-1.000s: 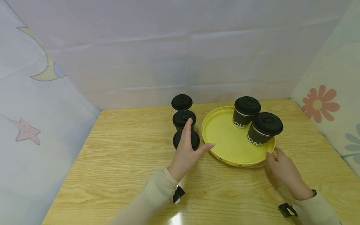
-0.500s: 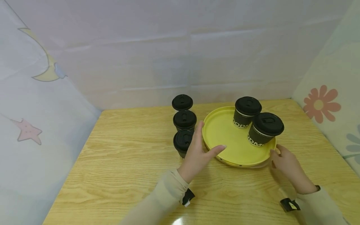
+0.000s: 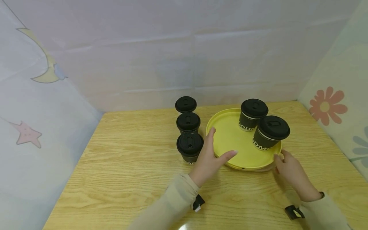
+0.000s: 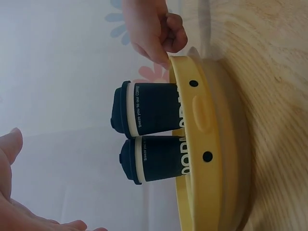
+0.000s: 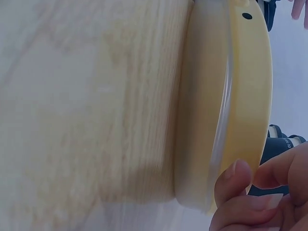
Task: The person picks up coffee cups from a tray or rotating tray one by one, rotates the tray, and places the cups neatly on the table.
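Fingers of the right hand (image 3: 291, 171): pinching the rim of the yellow tray (image 3: 230, 140) at its near right edge.
Fingers of the left hand (image 3: 207, 162): spread wide, holding nothing, by the tray's near left rim; contact cannot be told.
Steadying: seems the step in hand; a light, even pinch suits best, since both loaded cups stand toward the right and a tug there could tip them.
Tray: right of centre on the desk (image 3: 129, 159), above a paler base (image 5: 197, 106).
Tray cups: nearer cup (image 3: 273, 127) and farther cup (image 3: 254, 108), upright, lidded, close together.
Left row: near cup (image 3: 190, 147), middle cup (image 3: 188, 123), far cup (image 3: 186, 104), just left of the tray.
Writing: partial "OODM" on the tray cups, ends hidden; smaller "Breeze you to our COFFE", ending unclear.
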The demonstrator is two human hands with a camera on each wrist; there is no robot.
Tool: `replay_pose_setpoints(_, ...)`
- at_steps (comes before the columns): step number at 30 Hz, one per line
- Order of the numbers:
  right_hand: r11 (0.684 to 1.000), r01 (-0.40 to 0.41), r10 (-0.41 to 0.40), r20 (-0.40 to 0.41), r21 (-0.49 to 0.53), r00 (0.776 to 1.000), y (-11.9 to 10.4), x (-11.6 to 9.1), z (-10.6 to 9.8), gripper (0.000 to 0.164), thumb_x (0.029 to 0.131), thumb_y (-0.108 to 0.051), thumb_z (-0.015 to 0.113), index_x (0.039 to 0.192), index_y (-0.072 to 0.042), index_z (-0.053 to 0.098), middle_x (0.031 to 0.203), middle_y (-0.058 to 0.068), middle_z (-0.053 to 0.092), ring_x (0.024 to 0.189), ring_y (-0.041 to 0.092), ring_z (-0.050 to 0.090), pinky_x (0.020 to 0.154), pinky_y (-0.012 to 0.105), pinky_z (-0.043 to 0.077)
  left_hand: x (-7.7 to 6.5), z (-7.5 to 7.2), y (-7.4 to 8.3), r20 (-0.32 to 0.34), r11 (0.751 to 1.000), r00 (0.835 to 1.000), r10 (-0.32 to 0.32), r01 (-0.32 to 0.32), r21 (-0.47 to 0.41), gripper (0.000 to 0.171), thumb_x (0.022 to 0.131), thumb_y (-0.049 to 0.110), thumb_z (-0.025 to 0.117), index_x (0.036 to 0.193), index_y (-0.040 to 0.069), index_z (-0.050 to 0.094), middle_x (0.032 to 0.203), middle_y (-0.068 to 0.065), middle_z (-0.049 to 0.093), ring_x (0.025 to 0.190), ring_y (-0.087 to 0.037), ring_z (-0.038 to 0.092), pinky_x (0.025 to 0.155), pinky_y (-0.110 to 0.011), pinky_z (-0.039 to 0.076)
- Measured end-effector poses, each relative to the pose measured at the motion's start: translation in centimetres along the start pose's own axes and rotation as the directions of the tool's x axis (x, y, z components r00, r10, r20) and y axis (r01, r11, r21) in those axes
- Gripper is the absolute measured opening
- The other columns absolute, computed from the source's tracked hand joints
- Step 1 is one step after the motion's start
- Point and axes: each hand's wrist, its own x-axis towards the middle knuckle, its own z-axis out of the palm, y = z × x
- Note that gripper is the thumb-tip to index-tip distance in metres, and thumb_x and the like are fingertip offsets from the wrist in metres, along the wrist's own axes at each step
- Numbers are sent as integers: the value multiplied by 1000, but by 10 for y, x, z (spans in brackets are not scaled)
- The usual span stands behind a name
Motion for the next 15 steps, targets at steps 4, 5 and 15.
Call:
replay_pose_setpoints(4, 1000, 1, -1, 1, -14, 1000, -1, 0, 0, 58, 106, -25, 22, 132, 27, 23, 61, 4, 53, 57, 20, 49, 63, 36, 40, -1, 4, -1, 3, 1000, 1000, -17, 17, 12, 93, 89, 44, 69, 157, 24, 8, 159, 6, 14, 145, -17, 16, 114, -49, 23)
replay_pose_setpoints(5, 1000, 0, 0, 1, -14, 1000, -1, 0, 1, 58, 106, -25, 22, 132, 27, 24, 61, 4, 53, 57, 21, 48, 63, 35, 39, -1, 4, -1, 2, 1000, 1000, -21, 21, 14, 94, 89, 44, 69, 157, 24, 9, 159, 6, 14, 145, -17, 16, 114, -48, 23)
replay_pose_setpoints(15, 1000, -1, 1, -4, -14, 1000, -1, -5, 5, 63, 106, -25, 22, 134, 31, 18, 62, 5, 53, 57, 20, 50, 62, 35, 41, 5, 11, -3, -19, 998, 999, -28, 29, 56, 93, 89, 45, 70, 157, 20, 13, 159, 3, 20, 144, -18, 20, 114, -47, 24)
